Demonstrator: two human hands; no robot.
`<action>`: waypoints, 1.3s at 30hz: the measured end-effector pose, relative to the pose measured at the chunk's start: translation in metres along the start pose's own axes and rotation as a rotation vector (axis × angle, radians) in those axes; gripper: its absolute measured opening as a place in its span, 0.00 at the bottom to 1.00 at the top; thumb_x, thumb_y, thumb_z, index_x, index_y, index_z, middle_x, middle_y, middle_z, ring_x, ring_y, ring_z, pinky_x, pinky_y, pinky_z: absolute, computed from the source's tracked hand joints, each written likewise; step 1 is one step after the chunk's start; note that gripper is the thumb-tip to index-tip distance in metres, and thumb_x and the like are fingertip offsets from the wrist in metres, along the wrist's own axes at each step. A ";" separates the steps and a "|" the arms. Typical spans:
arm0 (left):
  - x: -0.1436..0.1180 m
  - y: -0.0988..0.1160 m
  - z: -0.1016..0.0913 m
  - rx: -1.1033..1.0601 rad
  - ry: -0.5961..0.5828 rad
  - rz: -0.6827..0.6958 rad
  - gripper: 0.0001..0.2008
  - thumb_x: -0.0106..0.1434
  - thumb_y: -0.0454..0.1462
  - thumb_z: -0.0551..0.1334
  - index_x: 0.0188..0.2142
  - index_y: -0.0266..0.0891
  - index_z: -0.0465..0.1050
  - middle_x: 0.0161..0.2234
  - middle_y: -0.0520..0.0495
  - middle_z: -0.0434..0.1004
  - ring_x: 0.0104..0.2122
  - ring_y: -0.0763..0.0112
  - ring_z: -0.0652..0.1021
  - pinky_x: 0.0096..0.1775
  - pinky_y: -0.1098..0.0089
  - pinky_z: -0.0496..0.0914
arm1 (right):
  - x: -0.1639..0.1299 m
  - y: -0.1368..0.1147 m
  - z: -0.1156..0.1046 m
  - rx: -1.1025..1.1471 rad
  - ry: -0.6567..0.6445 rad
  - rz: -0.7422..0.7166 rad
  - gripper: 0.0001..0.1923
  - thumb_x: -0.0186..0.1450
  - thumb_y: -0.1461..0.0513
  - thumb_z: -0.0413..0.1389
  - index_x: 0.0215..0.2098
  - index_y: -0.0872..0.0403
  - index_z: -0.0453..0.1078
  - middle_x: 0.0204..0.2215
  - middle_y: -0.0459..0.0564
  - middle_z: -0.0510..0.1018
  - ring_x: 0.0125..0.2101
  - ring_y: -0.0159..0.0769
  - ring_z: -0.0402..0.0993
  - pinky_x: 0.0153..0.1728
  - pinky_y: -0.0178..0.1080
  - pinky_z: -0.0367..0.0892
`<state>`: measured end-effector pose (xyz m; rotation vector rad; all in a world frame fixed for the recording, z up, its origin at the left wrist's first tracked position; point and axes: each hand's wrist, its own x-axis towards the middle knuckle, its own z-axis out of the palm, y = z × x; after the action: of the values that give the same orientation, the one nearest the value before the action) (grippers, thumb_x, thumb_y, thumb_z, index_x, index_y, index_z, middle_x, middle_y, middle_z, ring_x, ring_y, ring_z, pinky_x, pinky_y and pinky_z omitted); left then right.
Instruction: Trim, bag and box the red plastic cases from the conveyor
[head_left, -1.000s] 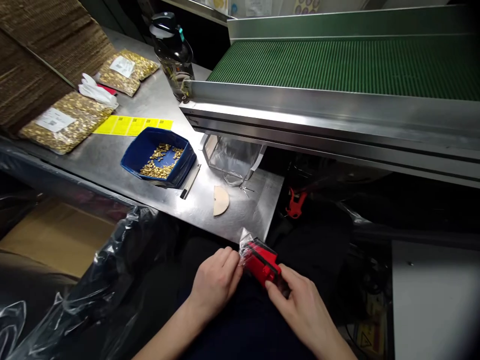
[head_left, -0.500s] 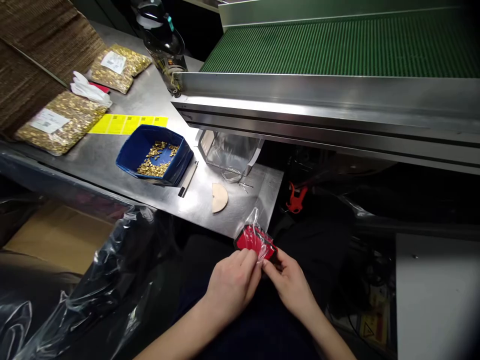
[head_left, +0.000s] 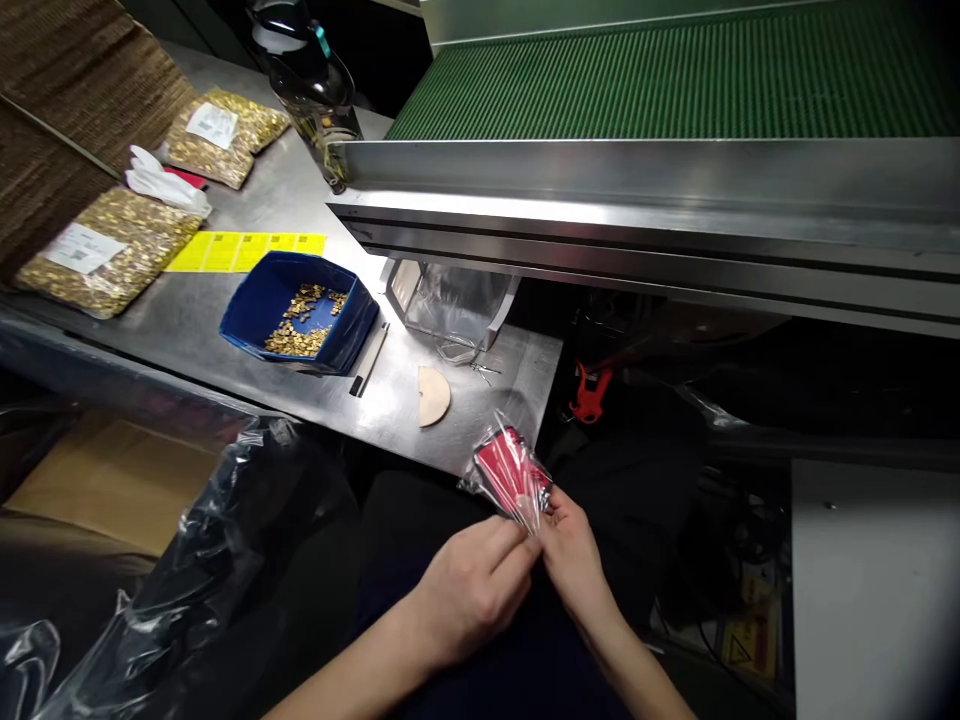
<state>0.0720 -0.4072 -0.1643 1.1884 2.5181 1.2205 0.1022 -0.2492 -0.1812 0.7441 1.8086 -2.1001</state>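
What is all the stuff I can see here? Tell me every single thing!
red part in clear bag: 1, red and black, held in both hands below the table edge
blue tray: 1, blue, on the metal table, with small gold pieces inside
bags of gold pieces: 2, gold with white labels, far left of the table
yellow labels: 1 strip, yellow, behind the tray
white glove: 1, white, between the two bags
water bottle: 1, dark, top of the table
half-round disc: 1, tan, near the table's front edge
clear container: 1, see-through, under the belt
conveyor belt: 1, green, top right
metal table: 1, silver, left
left hand: 1, pinching the bag
right hand: 1, pinching the bag
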 end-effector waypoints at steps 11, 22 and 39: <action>0.014 -0.016 -0.020 -0.404 0.098 -0.509 0.22 0.68 0.39 0.67 0.60 0.48 0.67 0.57 0.45 0.73 0.57 0.59 0.74 0.58 0.59 0.69 | -0.001 -0.018 0.011 -0.193 -0.175 -0.097 0.12 0.71 0.59 0.55 0.50 0.50 0.75 0.44 0.51 0.84 0.38 0.41 0.81 0.44 0.40 0.74; 0.013 -0.036 -0.022 -0.509 0.138 -0.548 0.11 0.75 0.40 0.59 0.53 0.48 0.77 0.51 0.49 0.80 0.52 0.63 0.78 0.55 0.65 0.72 | 0.011 -0.058 -0.003 -0.818 0.221 -0.275 0.19 0.68 0.49 0.59 0.53 0.50 0.69 0.45 0.52 0.78 0.42 0.43 0.76 0.39 0.41 0.70; 0.003 -0.027 -0.034 -0.339 0.138 -0.737 0.09 0.72 0.38 0.60 0.50 0.44 0.75 0.33 0.53 0.76 0.31 0.71 0.74 0.33 0.71 0.66 | 0.045 -0.050 -0.028 -0.541 -0.032 -0.167 0.19 0.68 0.49 0.59 0.50 0.50 0.75 0.39 0.50 0.81 0.36 0.39 0.78 0.35 0.37 0.73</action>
<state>0.0397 -0.4365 -0.1592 0.0728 2.3366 1.4315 0.0447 -0.2067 -0.1657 0.4248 2.3343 -1.5661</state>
